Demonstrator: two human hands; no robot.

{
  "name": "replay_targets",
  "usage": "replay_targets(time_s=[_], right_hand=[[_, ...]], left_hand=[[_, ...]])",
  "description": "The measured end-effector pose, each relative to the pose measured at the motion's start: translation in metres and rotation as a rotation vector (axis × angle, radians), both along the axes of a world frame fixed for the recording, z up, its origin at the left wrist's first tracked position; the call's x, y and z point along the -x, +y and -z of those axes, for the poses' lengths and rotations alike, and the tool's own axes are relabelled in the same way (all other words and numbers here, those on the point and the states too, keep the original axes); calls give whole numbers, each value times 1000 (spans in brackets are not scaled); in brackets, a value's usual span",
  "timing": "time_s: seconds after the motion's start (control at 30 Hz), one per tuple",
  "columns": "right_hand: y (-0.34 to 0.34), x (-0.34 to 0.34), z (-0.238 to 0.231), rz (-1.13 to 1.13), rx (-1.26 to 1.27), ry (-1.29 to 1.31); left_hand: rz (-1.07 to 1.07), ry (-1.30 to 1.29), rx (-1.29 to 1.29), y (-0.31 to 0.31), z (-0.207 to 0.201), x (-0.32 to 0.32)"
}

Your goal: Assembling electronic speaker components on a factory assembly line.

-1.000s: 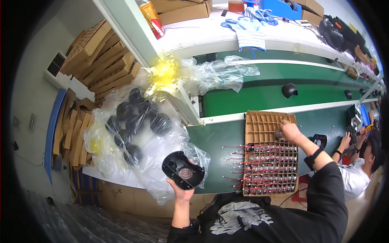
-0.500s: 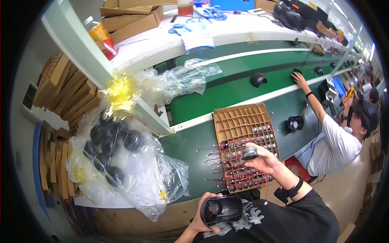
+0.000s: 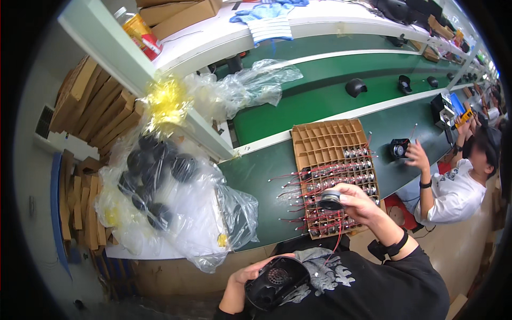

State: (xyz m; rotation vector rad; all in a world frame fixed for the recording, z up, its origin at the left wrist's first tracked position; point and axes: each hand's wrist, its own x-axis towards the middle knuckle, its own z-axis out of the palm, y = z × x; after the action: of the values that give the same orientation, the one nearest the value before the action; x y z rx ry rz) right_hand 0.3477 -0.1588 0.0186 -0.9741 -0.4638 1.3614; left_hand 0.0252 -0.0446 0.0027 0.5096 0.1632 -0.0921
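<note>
My left hand [image 3: 247,273] grips a black plastic speaker housing [image 3: 278,278], its hollow side up and a round perforated grille showing inside. Between the fingers of my right hand [image 3: 358,202] is a small round speaker driver [image 3: 332,199], dark-rimmed, with a thin red wire hanging from it. This hand is above a divided cardboard tray [image 3: 320,140]. Rows of speaker drivers with red wires fill the tray's nearer cells; its far cells are bare.
A clear plastic bag [image 3: 186,213] of round black housings [image 3: 184,168] lies at the left. A green conveyor [image 3: 320,104] runs behind the workbench [image 3: 261,176], carrying black housings. On the right, a co-worker [image 3: 453,192] reaches near another housing [image 3: 399,149]. A white post [image 3: 114,58] stands at left.
My left hand has shifted left with the housing, which is now tilted. My right hand has turned the driver. The co-worker's hand has come back from the conveyor, where another housing now stands.
</note>
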Motion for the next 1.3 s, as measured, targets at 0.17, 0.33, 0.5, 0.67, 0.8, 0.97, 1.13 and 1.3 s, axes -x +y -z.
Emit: replay_targets(time_s=[0.17,0.33,0.5,0.67,0.8,0.97,1.13,1.3], right_hand=[[10,-10,-39,16,4,-642],[26,-1,-73,13,-131,-1876],[40,55,-73,-405,-448,-1526],[62,83,-84,-385,-583,-1665],[69,87,-73,-457,-615,-1752],[71,88,-62,-531,-535,-1632],[70,85,-61,-474,-500,-1607],[67,81,-60,-500,-478,-1604]], left_hand=[[-15,127,-31,2,32,43],[-520,217,287,4,27,33],[-760,281,-47,14,52,1],[-698,145,-146,7,19,-34],[-688,163,-126,-1,20,-39],[-619,210,-53,-5,24,-41],[-587,205,-83,-4,17,-48],[-582,224,-53,-8,14,-51]])
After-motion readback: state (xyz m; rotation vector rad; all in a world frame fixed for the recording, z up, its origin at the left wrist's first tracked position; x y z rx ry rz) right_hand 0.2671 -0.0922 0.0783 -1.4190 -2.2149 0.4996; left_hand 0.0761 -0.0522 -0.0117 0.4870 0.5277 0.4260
